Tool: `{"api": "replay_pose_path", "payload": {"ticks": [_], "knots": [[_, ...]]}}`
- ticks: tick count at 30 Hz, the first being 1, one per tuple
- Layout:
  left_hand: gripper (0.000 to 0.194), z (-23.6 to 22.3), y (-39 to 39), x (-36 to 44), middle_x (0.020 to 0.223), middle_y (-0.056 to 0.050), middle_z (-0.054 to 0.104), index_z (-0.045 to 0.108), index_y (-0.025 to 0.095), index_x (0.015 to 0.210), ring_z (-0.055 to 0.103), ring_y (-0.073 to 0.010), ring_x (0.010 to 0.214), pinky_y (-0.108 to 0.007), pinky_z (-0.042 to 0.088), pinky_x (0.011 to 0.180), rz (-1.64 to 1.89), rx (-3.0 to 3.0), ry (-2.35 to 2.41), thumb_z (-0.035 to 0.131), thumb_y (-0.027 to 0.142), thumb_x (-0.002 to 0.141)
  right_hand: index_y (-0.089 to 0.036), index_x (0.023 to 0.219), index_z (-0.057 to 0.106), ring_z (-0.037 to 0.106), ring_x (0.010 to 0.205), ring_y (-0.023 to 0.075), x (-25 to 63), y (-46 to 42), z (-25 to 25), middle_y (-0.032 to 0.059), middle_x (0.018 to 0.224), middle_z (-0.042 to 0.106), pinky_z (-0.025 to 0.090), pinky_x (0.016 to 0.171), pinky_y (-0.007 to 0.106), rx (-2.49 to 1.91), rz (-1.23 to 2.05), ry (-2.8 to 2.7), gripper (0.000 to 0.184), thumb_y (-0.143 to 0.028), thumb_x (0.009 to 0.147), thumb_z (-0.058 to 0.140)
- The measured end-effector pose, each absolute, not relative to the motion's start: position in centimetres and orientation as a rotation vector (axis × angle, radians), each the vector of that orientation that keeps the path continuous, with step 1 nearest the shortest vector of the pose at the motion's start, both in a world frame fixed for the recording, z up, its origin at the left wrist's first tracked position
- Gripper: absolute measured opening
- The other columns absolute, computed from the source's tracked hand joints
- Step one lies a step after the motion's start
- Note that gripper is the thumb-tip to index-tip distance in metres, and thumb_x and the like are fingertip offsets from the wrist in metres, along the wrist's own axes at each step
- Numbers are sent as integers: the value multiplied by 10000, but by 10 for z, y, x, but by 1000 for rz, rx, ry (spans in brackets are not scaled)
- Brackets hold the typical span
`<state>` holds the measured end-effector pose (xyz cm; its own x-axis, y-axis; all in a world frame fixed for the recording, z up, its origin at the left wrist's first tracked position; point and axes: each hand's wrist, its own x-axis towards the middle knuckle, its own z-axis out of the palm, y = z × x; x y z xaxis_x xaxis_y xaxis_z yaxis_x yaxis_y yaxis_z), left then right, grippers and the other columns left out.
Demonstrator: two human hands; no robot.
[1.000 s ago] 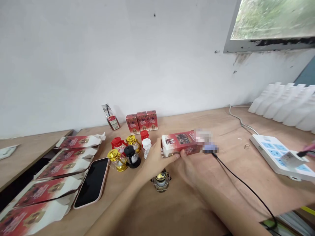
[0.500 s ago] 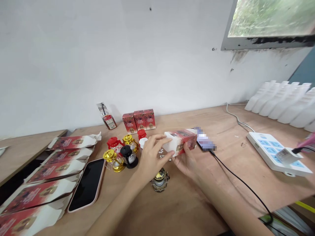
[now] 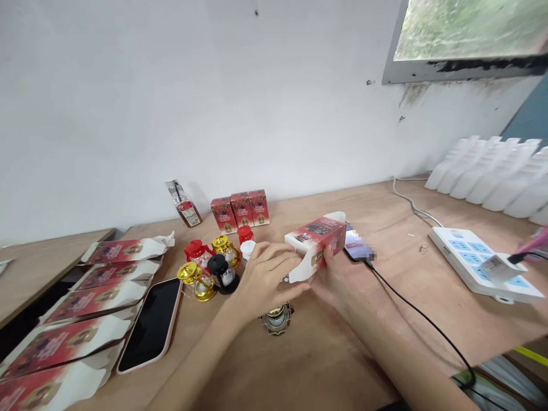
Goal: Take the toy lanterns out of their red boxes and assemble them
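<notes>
- Since half a second ago, the red carton [image 3: 319, 234] has been turning in the hands; its patterned long side is now showing more, and white flaps are jutting from its near and far ends.
- This carton is sitting above the table [image 3: 428, 274], its far part resting against the right hand [image 3: 334, 279] and its near end pointing toward the left hand [image 3: 268, 277].
- Right hand: it is clamping on the carton from the near right side, the thumb pressing on the side wall.
- Left hand: its fingers are bending close together beside the near flap [image 3: 302, 269], with the thumb reaching below; whether they are pinching the flap, I cannot tell.
- Below the left hand, a gold-topped lantern [image 3: 276, 321] with a wire guard is standing, partly hidden.
- Left of that hand, small gold, red, black and white lanterns [image 3: 222, 275] are clustering.
- Behind these, three red boxes [image 3: 241, 211] are standing side by side.
- Farther left, a pink-edged phone [image 3: 149, 325] is lying beside five flat cartons [image 3: 96, 299].
- Right of the carton, a second phone [image 3: 358, 246] is lying with a black cable [image 3: 422, 311] trailing from it; beyond, a power strip [image 3: 471, 257] is resting.
</notes>
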<state>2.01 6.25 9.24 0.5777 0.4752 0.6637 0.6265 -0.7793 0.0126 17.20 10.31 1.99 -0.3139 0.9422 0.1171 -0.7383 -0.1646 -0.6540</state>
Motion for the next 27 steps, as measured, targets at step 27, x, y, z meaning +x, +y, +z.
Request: {"api": "replay_pose_path", "payload": {"ticks": [27], "knots": [[216,101,51,4,857,-1,677,612,250,1017,549,-172,792,-349,293,790,-712,-2279,-811,550,240,811,-308,1010,626,561,1123,245,186,105,29,0,1122,664,467,929,449,-367,1653,-837,471,-594,639,669]]}}
